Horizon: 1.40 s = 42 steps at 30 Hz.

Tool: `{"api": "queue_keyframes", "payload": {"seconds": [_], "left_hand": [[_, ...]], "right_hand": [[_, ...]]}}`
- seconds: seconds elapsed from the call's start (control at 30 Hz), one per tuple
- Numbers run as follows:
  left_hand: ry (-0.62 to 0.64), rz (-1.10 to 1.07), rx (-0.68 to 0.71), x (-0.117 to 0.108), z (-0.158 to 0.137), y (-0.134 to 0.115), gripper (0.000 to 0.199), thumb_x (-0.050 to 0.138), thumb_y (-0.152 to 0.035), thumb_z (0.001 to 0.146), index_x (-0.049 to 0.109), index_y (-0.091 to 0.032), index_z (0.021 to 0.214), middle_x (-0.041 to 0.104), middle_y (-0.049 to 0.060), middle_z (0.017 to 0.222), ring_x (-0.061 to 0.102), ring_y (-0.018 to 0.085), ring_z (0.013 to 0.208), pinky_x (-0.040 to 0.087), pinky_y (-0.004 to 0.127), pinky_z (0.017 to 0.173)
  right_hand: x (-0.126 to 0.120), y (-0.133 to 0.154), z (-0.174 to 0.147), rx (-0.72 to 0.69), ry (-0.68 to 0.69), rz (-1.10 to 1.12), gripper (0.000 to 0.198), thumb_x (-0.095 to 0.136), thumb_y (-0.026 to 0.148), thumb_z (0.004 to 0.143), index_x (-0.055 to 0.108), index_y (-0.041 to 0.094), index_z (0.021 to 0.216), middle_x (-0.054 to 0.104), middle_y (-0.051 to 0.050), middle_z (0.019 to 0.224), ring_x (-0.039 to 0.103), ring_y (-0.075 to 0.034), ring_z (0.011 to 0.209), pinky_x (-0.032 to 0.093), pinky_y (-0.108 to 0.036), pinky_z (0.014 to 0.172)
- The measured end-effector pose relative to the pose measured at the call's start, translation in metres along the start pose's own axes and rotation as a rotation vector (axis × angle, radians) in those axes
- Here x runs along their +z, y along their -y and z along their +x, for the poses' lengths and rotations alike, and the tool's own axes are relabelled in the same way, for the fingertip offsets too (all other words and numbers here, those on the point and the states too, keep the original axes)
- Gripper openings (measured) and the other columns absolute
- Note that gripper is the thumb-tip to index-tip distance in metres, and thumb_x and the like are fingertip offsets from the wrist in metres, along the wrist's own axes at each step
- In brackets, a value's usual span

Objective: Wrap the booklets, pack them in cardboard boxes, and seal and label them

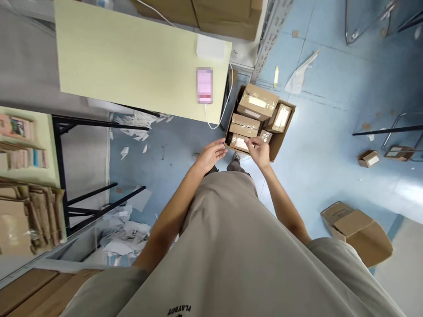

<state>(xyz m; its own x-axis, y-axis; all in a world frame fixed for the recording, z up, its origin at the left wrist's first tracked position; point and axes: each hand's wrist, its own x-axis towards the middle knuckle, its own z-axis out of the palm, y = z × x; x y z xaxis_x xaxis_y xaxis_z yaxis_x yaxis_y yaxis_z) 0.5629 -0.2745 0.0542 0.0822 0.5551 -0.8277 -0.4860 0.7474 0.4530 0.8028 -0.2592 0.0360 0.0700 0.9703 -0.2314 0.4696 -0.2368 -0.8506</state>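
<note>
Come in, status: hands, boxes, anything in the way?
Left hand at open carton's near-left corner, contact unclear. Right hand over carton's near side, fingers bent, grip unclear. Taped boxes inside. White cable loops close by.

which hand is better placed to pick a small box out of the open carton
Likely the right hand: it is over the open carton, close to a small box with a white label. The left hand is beside the carton's near left corner, not over its contents.
</note>
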Motion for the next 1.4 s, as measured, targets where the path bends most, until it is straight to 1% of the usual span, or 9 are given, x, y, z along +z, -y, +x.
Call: {"api": "queue_keyframes", "payload": {"seconds": [0.13, 0.3, 0.47, 0.63, 0.83, 0.97, 1.1, 1.23, 1.4], "left_hand": [[0.011, -0.095, 0.082, -0.06, -0.027, -0.04, 0.035, 0.085, -0.019, 0.085, 0.085, -0.02, 0.12, 0.078, 0.001, 0.088, 0.078, 0.016, 0.09, 0.062, 0.03, 0.099], [-0.021, -0.18, 0.238, -0.153, -0.06, -0.091, 0.038, 0.085, -0.025, 0.082, 0.084, -0.023, 0.121, 0.075, 0.0, 0.089, 0.078, 0.016, 0.093, 0.06, 0.031, 0.102], [-0.091, -0.298, 0.365, -0.247, -0.095, -0.13, 0.041, 0.085, -0.027, 0.081, 0.083, -0.023, 0.122, 0.076, 0.0, 0.092, 0.078, 0.017, 0.094, 0.06, 0.033, 0.103], [-0.21, -0.426, 0.493, -0.325, -0.121, -0.161, 0.041, 0.085, -0.028, 0.083, 0.083, -0.024, 0.123, 0.078, 0.0, 0.095, 0.08, 0.017, 0.096, 0.06, 0.033, 0.103], [-0.319, -0.603, 0.615, -0.403, -0.136, -0.196, 0.04, 0.084, -0.026, 0.087, 0.083, -0.022, 0.127, 0.079, 0.001, 0.095, 0.079, 0.016, 0.093, 0.061, 0.033, 0.102], [-0.455, -0.691, 0.666, -0.456, -0.146, -0.222, 0.038, 0.084, -0.026, 0.089, 0.084, -0.021, 0.126, 0.079, 0.002, 0.095, 0.078, 0.017, 0.093, 0.061, 0.033, 0.1], [-0.61, -0.79, 0.663, -0.507, -0.157, -0.255, 0.037, 0.086, -0.025, 0.086, 0.083, -0.022, 0.122, 0.077, 0.001, 0.092, 0.078, 0.017, 0.092, 0.061, 0.032, 0.099], [-0.721, -0.922, 0.658, -0.547, -0.16, -0.291, 0.037, 0.085, -0.022, 0.084, 0.082, -0.022, 0.121, 0.076, -0.001, 0.09, 0.078, 0.014, 0.088, 0.061, 0.029, 0.094], [-0.837, -1.003, 0.64, -0.582, -0.151, -0.323, 0.036, 0.085, -0.024, 0.087, 0.082, -0.02, 0.122, 0.076, 0.0, 0.09, 0.079, 0.014, 0.089, 0.061, 0.028, 0.093]], "right_hand": [[0.064, 0.084, -0.007, -0.124, 0.105, 0.018, 0.074, 0.06, 0.096, 0.102, 0.078, 0.027, 0.08, 0.08, -0.007, 0.089, 0.074, -0.026, 0.088, 0.063, -0.044, 0.092], [0.144, 0.171, -0.012, -0.208, 0.242, 0.004, 0.074, 0.063, 0.097, 0.1, 0.076, 0.028, 0.08, 0.08, -0.006, 0.088, 0.074, -0.026, 0.086, 0.064, -0.043, 0.092], [0.225, 0.231, -0.021, -0.288, 0.312, -0.001, 0.068, 0.066, 0.092, 0.102, 0.078, 0.028, 0.083, 0.081, -0.006, 0.089, 0.077, -0.027, 0.089, 0.067, -0.045, 0.094], [0.3, 0.286, -0.021, -0.399, 0.427, -0.026, 0.065, 0.064, 0.089, 0.104, 0.08, 0.028, 0.09, 0.085, -0.008, 0.096, 0.081, -0.03, 0.094, 0.068, -0.047, 0.095], [0.391, 0.35, 0.003, -0.553, 0.564, -0.028, 0.058, 0.066, 0.08, 0.109, 0.073, 0.029, 0.082, 0.081, -0.007, 0.088, 0.078, -0.029, 0.089, 0.066, -0.046, 0.09], [0.471, 0.39, 0.029, -0.575, 0.719, -0.007, 0.061, 0.066, 0.084, 0.106, 0.072, 0.028, 0.083, 0.081, -0.007, 0.09, 0.079, -0.029, 0.091, 0.068, -0.047, 0.093], [0.556, 0.435, 0.048, -0.589, 0.892, -0.013, 0.062, 0.066, 0.086, 0.105, 0.073, 0.029, 0.084, 0.081, -0.007, 0.09, 0.08, -0.03, 0.091, 0.069, -0.049, 0.095], [0.633, 0.482, 0.064, -0.634, 1.045, -0.007, 0.063, 0.065, 0.087, 0.106, 0.074, 0.029, 0.084, 0.081, -0.008, 0.09, 0.08, -0.029, 0.091, 0.069, -0.048, 0.094], [0.713, 0.524, 0.081, -0.657, 1.208, -0.028, 0.067, 0.064, 0.09, 0.104, 0.076, 0.028, 0.085, 0.082, -0.008, 0.091, 0.08, -0.029, 0.092, 0.069, -0.045, 0.095]]}}
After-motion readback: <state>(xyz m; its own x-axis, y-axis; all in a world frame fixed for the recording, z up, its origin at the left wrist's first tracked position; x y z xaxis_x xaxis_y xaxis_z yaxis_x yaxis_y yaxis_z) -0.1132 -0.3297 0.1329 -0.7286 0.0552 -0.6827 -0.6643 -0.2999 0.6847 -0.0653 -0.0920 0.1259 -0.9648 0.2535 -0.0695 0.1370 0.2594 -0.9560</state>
